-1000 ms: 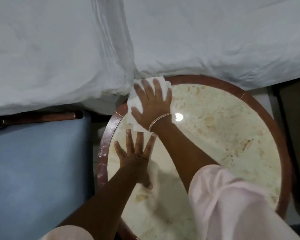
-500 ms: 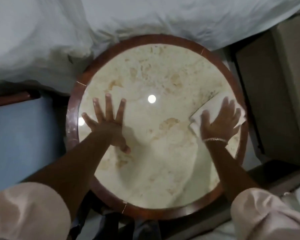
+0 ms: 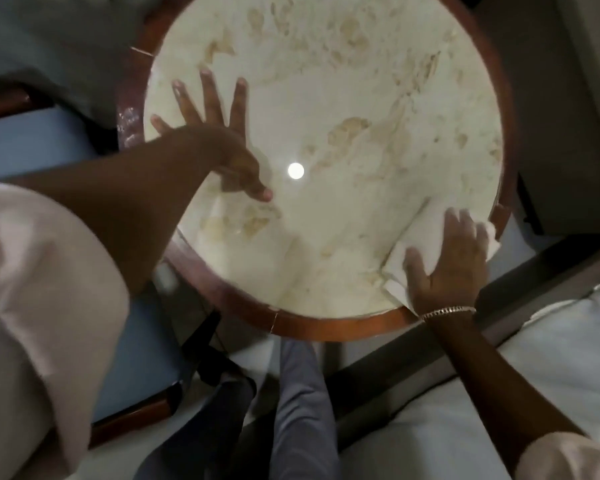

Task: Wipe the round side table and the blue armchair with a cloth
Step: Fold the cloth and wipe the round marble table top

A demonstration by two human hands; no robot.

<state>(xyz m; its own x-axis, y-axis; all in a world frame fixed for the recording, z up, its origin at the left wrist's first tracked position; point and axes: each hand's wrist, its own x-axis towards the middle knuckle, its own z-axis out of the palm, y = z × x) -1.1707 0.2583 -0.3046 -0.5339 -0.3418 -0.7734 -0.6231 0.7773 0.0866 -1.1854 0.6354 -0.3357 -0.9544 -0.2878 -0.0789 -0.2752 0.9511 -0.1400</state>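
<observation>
I see the round tabletop (image 3: 343,98) filling most of the view, from the centre up to twelve o'clock: pale cream stone with tan blotches, ringed by a reddish-brown wooden rim, with one bright round light reflection near its middle. At nine o'clock, just beside the rim, lies the blue armchair (image 3: 42,140), its blue seat edged in dark red wood and running down toward seven o'clock. White bedding (image 3: 499,393) takes the five o'clock corner, and more pale fabric hangs at eleven o'clock. At six o'clock, under the rim, I make out grey-blue trouser legs (image 3: 302,410).

Both arms come in from below in pale pink sleeves (image 3: 32,306). My left hand (image 3: 215,133) rests flat on the stone at about ten o'clock, fingers spread wide and empty, thumb pointing toward the centre. My right hand (image 3: 447,261) lies palm down at four o'clock on the tabletop, fingers splayed, pressing the white cloth (image 3: 416,244) flat against the stone right at the rim rather than clutching it. The cloth's corners stick out past the fingers. A thin gold bracelet (image 3: 447,311) circles the right wrist.
</observation>
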